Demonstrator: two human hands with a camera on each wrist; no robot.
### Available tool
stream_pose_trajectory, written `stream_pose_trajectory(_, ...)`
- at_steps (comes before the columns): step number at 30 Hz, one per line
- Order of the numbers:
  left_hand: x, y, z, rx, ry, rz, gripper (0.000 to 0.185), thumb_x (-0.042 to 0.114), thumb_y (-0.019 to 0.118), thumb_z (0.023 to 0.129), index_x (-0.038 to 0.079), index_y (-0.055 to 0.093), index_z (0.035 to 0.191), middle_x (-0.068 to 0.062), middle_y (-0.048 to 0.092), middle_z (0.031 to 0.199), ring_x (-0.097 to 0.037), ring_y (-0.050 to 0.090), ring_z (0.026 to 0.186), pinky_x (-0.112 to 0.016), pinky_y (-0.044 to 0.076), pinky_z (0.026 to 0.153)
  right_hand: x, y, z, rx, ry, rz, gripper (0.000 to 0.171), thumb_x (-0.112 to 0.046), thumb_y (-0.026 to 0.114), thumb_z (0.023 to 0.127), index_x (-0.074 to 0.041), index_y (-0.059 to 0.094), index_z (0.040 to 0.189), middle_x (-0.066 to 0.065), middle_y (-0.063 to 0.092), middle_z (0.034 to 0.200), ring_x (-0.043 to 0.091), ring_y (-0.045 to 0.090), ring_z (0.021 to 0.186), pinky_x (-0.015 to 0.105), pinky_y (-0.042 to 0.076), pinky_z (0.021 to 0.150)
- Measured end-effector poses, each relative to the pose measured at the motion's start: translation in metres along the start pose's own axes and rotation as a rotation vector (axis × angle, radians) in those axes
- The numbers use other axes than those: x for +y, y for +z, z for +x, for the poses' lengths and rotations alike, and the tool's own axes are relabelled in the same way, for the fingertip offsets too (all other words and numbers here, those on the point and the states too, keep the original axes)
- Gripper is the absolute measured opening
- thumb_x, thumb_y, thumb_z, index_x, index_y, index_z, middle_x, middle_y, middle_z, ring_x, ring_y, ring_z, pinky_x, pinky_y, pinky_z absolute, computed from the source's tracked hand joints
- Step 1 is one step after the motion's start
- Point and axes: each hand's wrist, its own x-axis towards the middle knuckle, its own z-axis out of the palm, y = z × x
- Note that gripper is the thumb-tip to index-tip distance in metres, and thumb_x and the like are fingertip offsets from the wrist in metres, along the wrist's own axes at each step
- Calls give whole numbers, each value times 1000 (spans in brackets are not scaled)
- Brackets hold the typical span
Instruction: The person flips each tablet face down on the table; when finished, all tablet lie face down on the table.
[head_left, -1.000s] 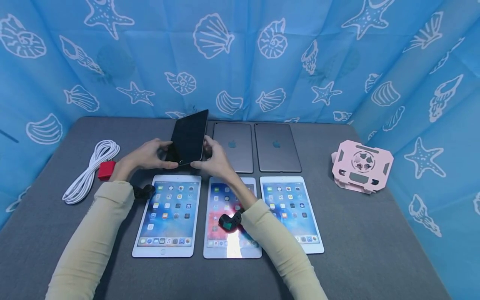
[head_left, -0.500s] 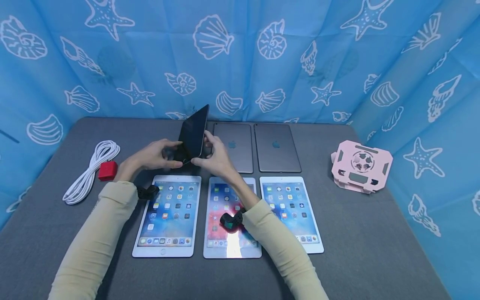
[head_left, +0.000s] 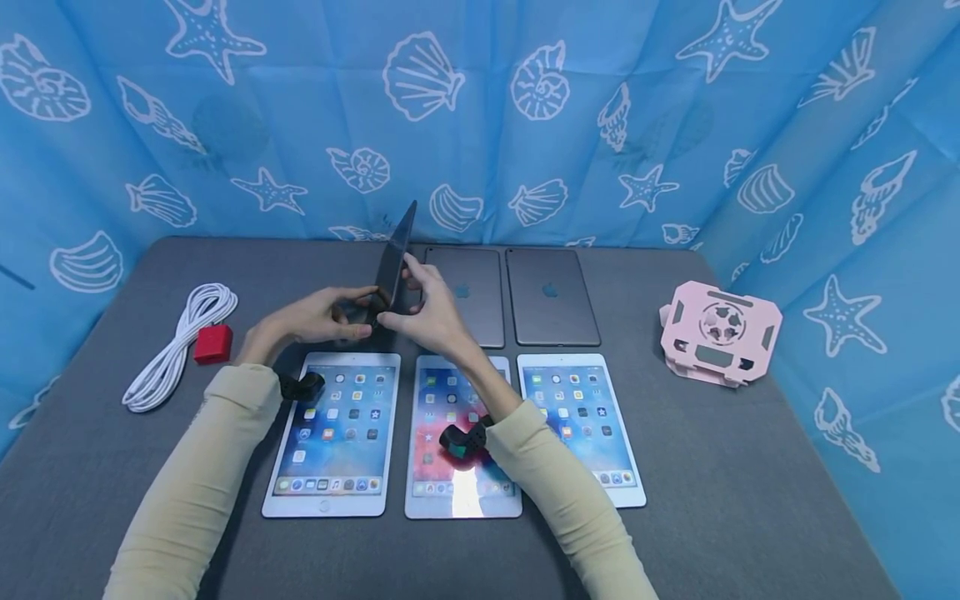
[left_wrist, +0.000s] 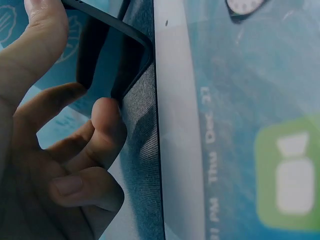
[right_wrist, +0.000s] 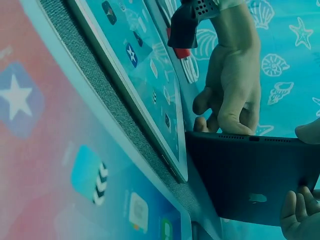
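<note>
A dark tablet (head_left: 396, 250) with a blank black screen stands steeply tilted at the back, seen nearly edge-on in the head view. Its dark grey back (right_wrist: 250, 180) faces the right wrist camera. My right hand (head_left: 435, 312) grips it, thumb at the bottom edge and fingers against the back. On the screen side, my left hand (head_left: 318, 317) holds the lower corner with thumb and fingertips. The left wrist view shows a left fingertip (left_wrist: 80, 89) against its reflection in the glass. Whether the tablet's lower long edge touches the table is hidden.
Two grey tablets lie face down at the back, one middle (head_left: 468, 292) and one right (head_left: 553, 296). Three lit white tablets lie in front: left (head_left: 330, 433), middle (head_left: 435, 425), right (head_left: 581, 425). A white cable (head_left: 180, 346), red block (head_left: 213, 344) and pink box-like device (head_left: 722, 333) flank them.
The tablet has turned more upright, its screen swinging toward the left until nearly edge-on. My left hand has shifted right with it; my right hand has stayed almost in place.
</note>
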Motion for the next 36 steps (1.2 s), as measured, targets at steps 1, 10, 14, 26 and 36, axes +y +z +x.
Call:
stream_pose_trajectory(1,1,0,0,1,4,0,77,25,67,100,7,25,162,-29,44,152,-16,54,62,-26,44,56,-1,0,0,0,-1,-2,89,-10,76,89,-6,25,162,16,44,149,32,47,136,41,54,98)
stream_pose_trajectory(10,3,4,1,-4,33,-1,76,23,66,101,8,25,163,-25,48,149,-17,52,69,-28,46,64,-6,2,0,-5,-19,7,89,-6,75,89,-4,24,162,18,41,150,33,48,135,39,55,96)
stream_pose_trajectory(14,3,6,2,5,40,5,75,23,65,101,8,24,163,-24,49,149,-18,53,73,-29,46,67,-9,2,0,-17,-31,13,90,-6,75,89,-6,23,163,18,39,152,33,50,133,35,55,96)
stream_pose_trajectory(26,-1,8,0,25,90,-103,73,26,57,104,4,20,163,-25,57,138,-27,66,92,-44,55,87,0,6,2,-81,-25,61,88,-8,75,91,-10,25,163,19,43,148,34,57,128,36,56,95)
stream_pose_trajectory(36,24,-17,-18,173,132,-144,73,40,53,106,33,12,165,-25,45,155,-41,65,113,-46,54,94,13,17,5,-138,16,14,87,-11,76,91,-12,27,163,18,48,143,35,60,125,32,57,94)
